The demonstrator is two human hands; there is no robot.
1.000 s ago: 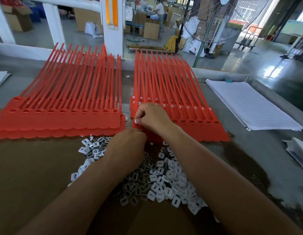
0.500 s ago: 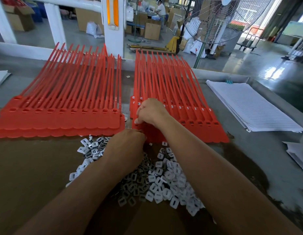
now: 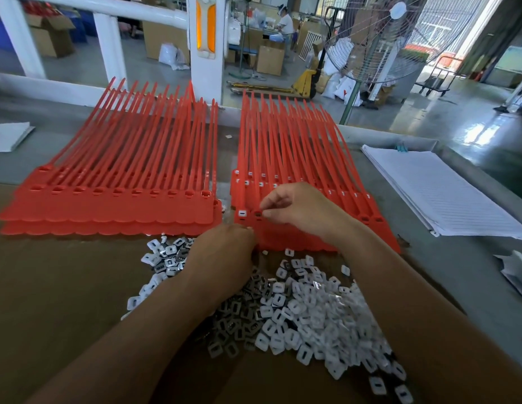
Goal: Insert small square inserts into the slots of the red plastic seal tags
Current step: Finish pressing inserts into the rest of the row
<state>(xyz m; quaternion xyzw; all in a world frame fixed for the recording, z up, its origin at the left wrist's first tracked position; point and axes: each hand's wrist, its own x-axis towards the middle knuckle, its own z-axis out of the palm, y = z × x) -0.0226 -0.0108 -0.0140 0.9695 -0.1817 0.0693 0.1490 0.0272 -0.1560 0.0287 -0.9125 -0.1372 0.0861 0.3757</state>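
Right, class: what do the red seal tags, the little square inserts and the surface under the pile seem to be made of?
Red seal tags: moulded plastic, it seems; uniform red, slight sheen, thin bending tails.
Square inserts: white ones look like plastic; the darker ones glint, so perhaps metal, though blur leaves that open.
Surface under the pile: probably cardboard; flat, matte brown.

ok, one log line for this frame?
right hand: at second slot, right tag stack | first slot: insert seated | left hand: over insert pile
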